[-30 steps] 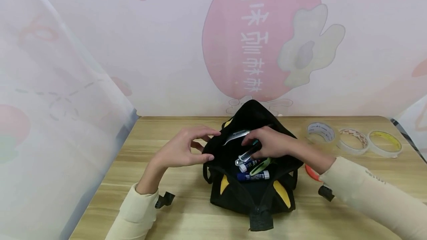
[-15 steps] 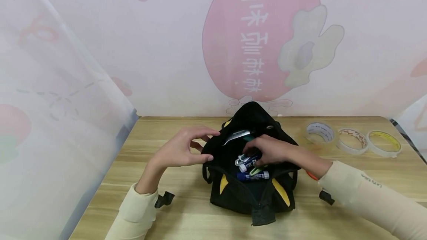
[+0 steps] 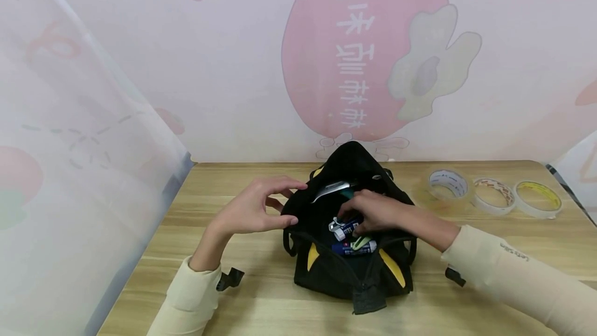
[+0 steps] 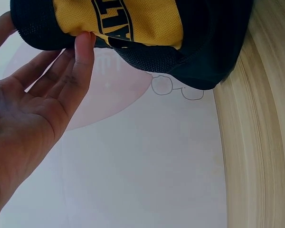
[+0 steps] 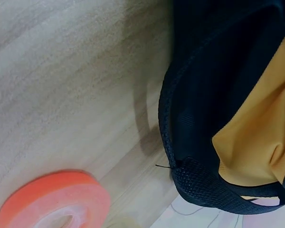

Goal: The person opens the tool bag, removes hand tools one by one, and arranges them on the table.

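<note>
A black and yellow tool bag [image 3: 326,274] stands unzipped, its mouth gaping upward. My left hand [image 3: 261,206] holds the left side of its rim, thumb and fingers spread apart; the left wrist view has the thumb against the yellow panel [image 4: 156,21]. Inside the mouth is my right hand [image 3: 375,211], fingers bent down over the contents; whether they grip anything is hidden. Below its fingertips lie a blue glue stick with a white cap [image 3: 344,231], a second glue stick [image 3: 347,248] and a light green handle [image 3: 361,243]. A silver-edged tool [image 3: 332,189] leans inside, by the bag's left wall.
Right of the bag, three tape rolls stand in a row: a wide clear one [image 3: 449,184], a narrower one [image 3: 494,196] and one with a yellow core [image 3: 538,198]. The right wrist view shows a red tape roll [image 5: 61,197] on the wooden table [image 5: 61,95].
My right hand has sunk lower into the bag. The black utility knife seen under its fingers a second ago is now mostly covered. My left hand has stayed put.
</note>
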`<control>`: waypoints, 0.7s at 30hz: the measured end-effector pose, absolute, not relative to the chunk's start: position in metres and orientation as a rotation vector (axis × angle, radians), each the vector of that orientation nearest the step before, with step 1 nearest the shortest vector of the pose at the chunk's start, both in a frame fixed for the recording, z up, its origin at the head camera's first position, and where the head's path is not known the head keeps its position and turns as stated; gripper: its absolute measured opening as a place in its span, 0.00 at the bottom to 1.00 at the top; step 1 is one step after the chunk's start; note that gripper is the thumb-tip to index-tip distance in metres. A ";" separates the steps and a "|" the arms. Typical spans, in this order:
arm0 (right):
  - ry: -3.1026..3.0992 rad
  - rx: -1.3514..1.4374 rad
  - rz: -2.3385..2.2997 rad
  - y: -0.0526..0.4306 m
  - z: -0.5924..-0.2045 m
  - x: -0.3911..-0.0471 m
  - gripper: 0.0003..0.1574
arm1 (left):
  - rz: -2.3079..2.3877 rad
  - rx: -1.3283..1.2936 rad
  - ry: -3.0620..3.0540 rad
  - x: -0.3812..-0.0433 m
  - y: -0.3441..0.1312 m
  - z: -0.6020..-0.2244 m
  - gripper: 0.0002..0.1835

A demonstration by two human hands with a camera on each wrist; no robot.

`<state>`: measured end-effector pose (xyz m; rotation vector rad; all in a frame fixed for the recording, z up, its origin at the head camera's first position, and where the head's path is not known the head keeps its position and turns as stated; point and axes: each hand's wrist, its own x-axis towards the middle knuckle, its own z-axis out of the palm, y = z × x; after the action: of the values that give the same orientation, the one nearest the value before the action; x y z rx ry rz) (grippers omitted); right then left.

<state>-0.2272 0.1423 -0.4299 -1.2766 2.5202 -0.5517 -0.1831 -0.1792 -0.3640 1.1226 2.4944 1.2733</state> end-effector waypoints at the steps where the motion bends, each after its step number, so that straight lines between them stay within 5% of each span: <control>1: 2.519 -1.286 -0.559 0.142 -0.430 -0.227 0.24 | 1.274 1.124 2.495 -0.183 -0.179 -0.364 0.34; 21: 2.478 -1.297 -0.779 0.143 -0.414 -0.229 0.20 | 1.264 1.108 2.505 -0.184 -0.181 -0.366 0.34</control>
<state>-0.2285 0.1428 -0.4142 -1.2970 2.4777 -0.7791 -0.1844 -0.1807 -0.3657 1.1078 2.5046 1.2638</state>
